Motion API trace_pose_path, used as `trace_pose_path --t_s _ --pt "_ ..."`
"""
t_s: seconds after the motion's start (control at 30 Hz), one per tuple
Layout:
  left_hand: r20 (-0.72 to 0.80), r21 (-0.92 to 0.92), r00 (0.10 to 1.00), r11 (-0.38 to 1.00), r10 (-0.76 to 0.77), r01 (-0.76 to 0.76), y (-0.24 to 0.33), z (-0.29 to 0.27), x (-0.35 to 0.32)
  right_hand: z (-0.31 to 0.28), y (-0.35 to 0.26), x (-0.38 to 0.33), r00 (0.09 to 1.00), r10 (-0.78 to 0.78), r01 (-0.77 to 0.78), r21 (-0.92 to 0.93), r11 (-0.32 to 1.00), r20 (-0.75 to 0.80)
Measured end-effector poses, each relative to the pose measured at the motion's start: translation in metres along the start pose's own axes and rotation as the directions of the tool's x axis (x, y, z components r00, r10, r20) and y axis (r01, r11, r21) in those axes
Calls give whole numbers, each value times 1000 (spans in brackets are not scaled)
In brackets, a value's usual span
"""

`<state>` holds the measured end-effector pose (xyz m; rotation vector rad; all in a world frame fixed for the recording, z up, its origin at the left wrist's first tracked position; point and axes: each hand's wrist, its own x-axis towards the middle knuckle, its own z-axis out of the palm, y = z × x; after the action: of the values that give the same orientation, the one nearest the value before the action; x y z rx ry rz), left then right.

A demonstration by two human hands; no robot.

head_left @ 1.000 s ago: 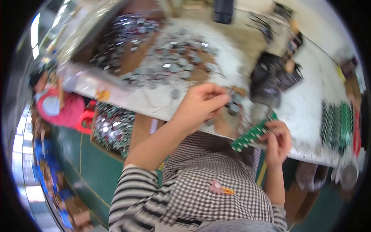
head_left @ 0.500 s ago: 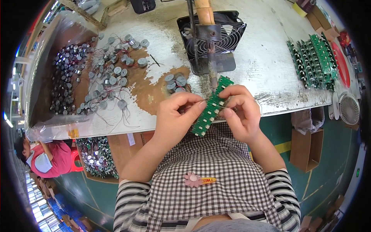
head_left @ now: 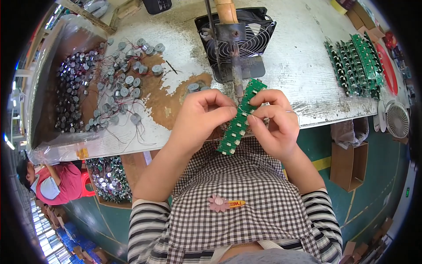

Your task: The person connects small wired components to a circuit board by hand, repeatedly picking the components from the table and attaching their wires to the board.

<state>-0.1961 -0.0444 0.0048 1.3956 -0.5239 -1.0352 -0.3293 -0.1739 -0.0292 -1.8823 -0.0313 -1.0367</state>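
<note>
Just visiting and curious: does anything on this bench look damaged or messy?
Yes. The bench top is worn, its white paint flaked off to bare brown left of the fan. Small round parts with thin wires lie loosely scattered there.

The middle of the green circuit board strip [head_left: 239, 119] is covered by the left hand [head_left: 200, 119] and right hand [head_left: 272, 125]. Whatever the fingertips pinch is too small to identify. The far edge crops the fan [head_left: 248, 37]. The stacked boards [head_left: 356, 66] at right blur together.
</note>
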Motion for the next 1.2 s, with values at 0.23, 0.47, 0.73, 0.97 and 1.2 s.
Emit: trace_pose_path --t_s 0.23,0.47,0.73,0.97,1.2 --pt "99 -112 991 988 -92 103 7 2 -1 -2 1 -3 1000 24 -24 -2 1000 5" --pt "119 -71 982 985 -147 156 7 -1 7 -2 0 -2 1000 14 -14 -7 1000 -1" --pt "59 -89 994 991 -90 95 11 4 7 0 0 5 1000 -6 6 -86 996 -8" --pt "50 -37 993 993 -108 110 2 2 1 0 -4 -4 999 -36 36 -73 997 3" --pt "36 62 999 998 15 -17 -1 6 -7 -2 -4 -8 999 50 -49 50 998 -17"
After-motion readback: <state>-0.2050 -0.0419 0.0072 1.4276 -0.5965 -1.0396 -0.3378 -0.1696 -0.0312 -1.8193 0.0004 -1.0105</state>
